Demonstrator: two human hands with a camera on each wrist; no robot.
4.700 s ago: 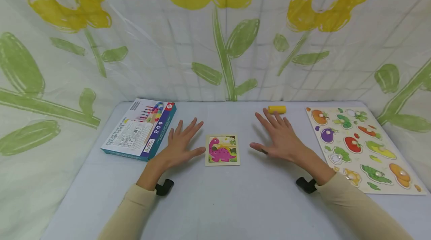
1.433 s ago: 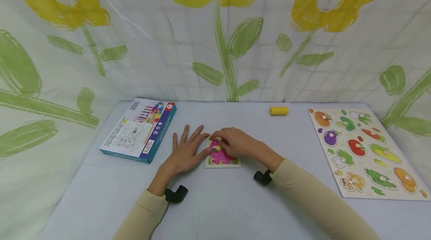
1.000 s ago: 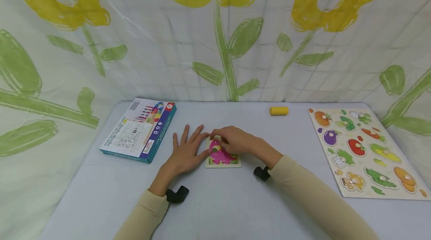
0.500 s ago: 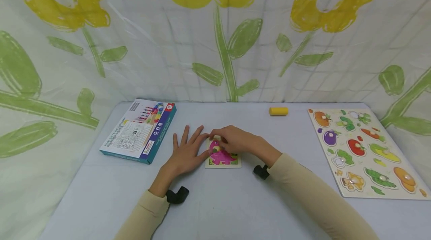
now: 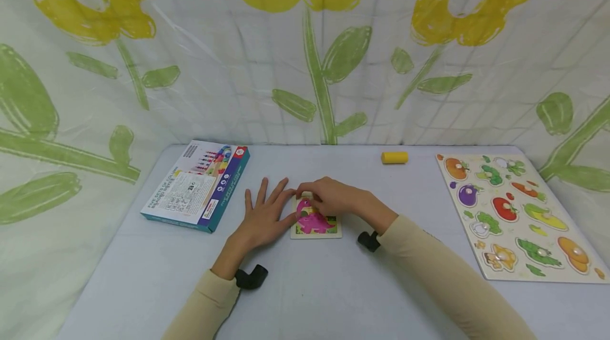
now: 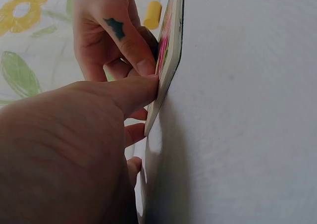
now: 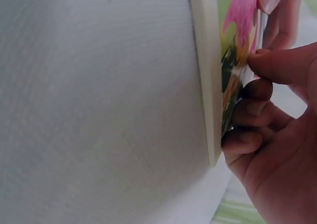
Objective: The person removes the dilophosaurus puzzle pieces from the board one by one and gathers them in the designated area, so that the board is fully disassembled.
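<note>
A small square wooden dinosaur puzzle (image 5: 316, 227) with a pink long-necked dinosaur lies on the table before me. My left hand (image 5: 261, 221) rests at its left side, fingers spread. The left thumb touches the near part of the left edge, and the index fingertip reaches the far left corner. From the right, my right hand (image 5: 335, 197) bends over the upper part of the picture. Curled fingertips and the thumb (image 7: 277, 65) press close together on the picture face (image 7: 230, 60) in the right wrist view. The hand covers the puzzle's upper right.
A boxed toy set (image 5: 195, 186) lies at the left of the table. At the back stands out a yellow cylinder (image 5: 394, 158) on its side. A vegetable peg puzzle board (image 5: 514, 275) lies at the right. A flower-printed curtain (image 5: 214, 75) hangs behind the table.
From hovering apart with spread fingers, both hands have come in to the dinosaur puzzle, the right one bending over its top. Over the last second they barely move.
</note>
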